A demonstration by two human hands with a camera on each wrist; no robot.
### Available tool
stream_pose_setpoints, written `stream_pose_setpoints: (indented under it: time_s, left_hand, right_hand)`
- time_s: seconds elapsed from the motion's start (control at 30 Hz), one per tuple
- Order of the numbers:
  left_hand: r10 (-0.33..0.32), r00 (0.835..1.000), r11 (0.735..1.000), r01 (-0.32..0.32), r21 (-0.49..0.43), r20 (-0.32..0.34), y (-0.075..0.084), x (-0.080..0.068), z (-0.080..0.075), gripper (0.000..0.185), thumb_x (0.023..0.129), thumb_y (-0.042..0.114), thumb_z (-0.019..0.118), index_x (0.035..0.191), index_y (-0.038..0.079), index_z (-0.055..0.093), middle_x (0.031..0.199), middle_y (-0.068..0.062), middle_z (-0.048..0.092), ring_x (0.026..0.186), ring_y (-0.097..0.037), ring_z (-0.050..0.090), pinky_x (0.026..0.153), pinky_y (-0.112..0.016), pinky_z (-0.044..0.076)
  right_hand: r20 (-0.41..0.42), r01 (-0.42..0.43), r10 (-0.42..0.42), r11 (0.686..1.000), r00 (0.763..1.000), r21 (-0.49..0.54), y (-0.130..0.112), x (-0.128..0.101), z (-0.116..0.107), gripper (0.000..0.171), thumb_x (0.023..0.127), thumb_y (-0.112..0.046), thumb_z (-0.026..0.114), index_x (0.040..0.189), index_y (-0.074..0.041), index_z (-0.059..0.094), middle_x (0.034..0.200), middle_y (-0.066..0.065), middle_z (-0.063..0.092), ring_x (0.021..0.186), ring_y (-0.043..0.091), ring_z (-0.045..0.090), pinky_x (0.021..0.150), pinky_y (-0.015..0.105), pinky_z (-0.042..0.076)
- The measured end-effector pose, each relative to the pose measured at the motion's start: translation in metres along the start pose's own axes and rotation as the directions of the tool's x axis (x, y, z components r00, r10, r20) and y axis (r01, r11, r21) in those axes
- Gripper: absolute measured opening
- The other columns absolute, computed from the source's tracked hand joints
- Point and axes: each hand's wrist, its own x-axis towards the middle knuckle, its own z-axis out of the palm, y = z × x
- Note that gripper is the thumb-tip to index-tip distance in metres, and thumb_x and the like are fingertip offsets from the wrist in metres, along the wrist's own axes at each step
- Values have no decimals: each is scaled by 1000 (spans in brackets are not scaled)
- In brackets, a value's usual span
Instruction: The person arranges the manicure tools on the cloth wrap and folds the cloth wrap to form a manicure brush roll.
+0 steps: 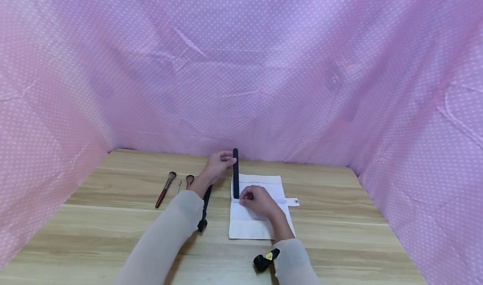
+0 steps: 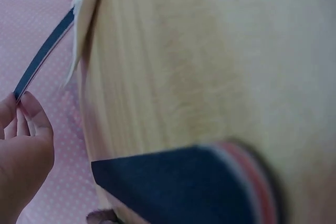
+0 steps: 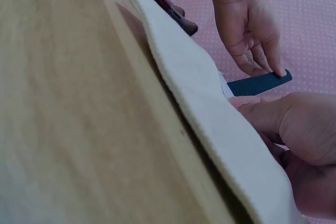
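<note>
A black nail file (image 1: 235,180) stands over the left side of a white cloth pouch (image 1: 247,230), its lower end right at the band across the middle. My left hand (image 1: 219,165) pinches the file near its top between thumb and fingers. The same file (image 2: 44,51) slants from the fingertips to the cloth in the left wrist view. My right hand (image 1: 258,199) has its fingers curled at the band beside the file's lower end, pinching the cloth edge. In the right wrist view, the right hand (image 3: 310,129) partly hides the file's lower end.
A red-handled makeup brush (image 1: 164,190), a thin light stick (image 1: 179,187) and another brush (image 1: 190,179) lie left on the wooden table (image 1: 339,234). A second dark file (image 2: 173,187) lies near the left forearm. A snap tab (image 1: 292,202) sticks out right. Pink dotted cloth (image 1: 241,88) surrounds the table.
</note>
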Motion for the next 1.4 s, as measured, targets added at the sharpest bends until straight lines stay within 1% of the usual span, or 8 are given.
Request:
stream_pose_setpoints:
  time_s: [0.17,0.27,0.43,0.57,0.97,1.13,1.27,1.4]
  left_hand:
    - [15,1000,998,-16,59,23,-5,0,4,51,87,4,67,135,8,50,105,-14,63,91,-21,61,84,-40,52]
    - [17,1000,996,-18,92,16,-6,0,7,53,87,3,67,136,12,50,106,-13,62,92,-21,60,81,-37,53]
    - [-12,1000,997,11,75,10,-10,1,11,48,87,2,67,132,13,54,104,-13,61,88,-21,61,80,-39,54]
    - [-27,1000,998,27,63,1,-12,2,13,46,87,1,66,130,13,55,103,-13,63,85,-20,62,75,-37,54]
    - [-73,997,994,76,79,-36,-8,3,15,52,86,-3,64,135,11,51,103,-13,60,80,-20,59,66,-31,54]
    - [-114,993,985,114,127,-2,-8,3,13,50,86,-3,64,133,11,52,103,-13,61,81,-19,61,64,-27,54]
    - [-128,991,982,122,145,33,-5,1,12,48,88,-1,64,133,11,52,108,-15,61,84,-21,64,67,-29,55]
    - [-139,990,981,133,144,37,-3,2,11,47,88,-1,63,132,10,52,111,-15,60,84,-22,64,69,-31,56]
  right_hand:
    - [5,-5,5,1000,1000,-1,0,0,1,5,86,-12,71,85,-8,67,75,-6,60,72,7,54,68,24,47]
    - [14,-18,18,1000,1000,0,-1,0,1,4,86,-12,70,85,-9,67,76,-6,60,73,8,54,68,25,47]
    - [28,-52,52,999,998,13,-2,-2,2,5,87,-12,69,85,-13,65,76,-6,59,73,9,54,69,26,46]
    - [25,-48,48,999,999,24,-4,-3,3,7,87,-9,68,84,-14,63,75,-6,58,72,10,53,68,26,45]
    - [10,-47,47,999,999,19,-5,0,2,7,88,-10,67,84,-13,63,75,-6,58,72,10,53,67,26,45]
    - [13,-65,65,998,998,19,-6,0,2,5,89,-11,67,85,-11,64,75,-6,58,72,10,53,67,26,45]
    - [5,-67,66,998,998,22,-6,0,1,7,89,-9,66,83,-12,64,73,-5,58,70,10,52,65,25,44]
    - [-5,-57,57,998,998,27,-7,-1,1,9,88,-8,66,82,-13,63,72,-4,57,68,9,52,63,25,44]
